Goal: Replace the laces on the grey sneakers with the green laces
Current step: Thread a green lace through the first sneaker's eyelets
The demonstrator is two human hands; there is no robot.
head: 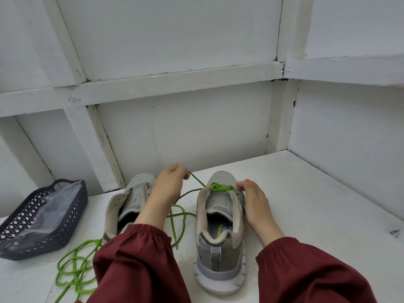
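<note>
My left hand (pixel 169 184) pinches the green cord lace (pixel 219 188); my right hand (pixel 254 202) grips the grey mesh sneaker (pixel 218 254), toe pointing away. Left of it, a dark lattice basket (pixel 43 234) holds clear plastic (pixel 51 204).

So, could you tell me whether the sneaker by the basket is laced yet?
Unlaced: the sneaker shows bare eyelets; a green lace lies loose nearby.
</note>
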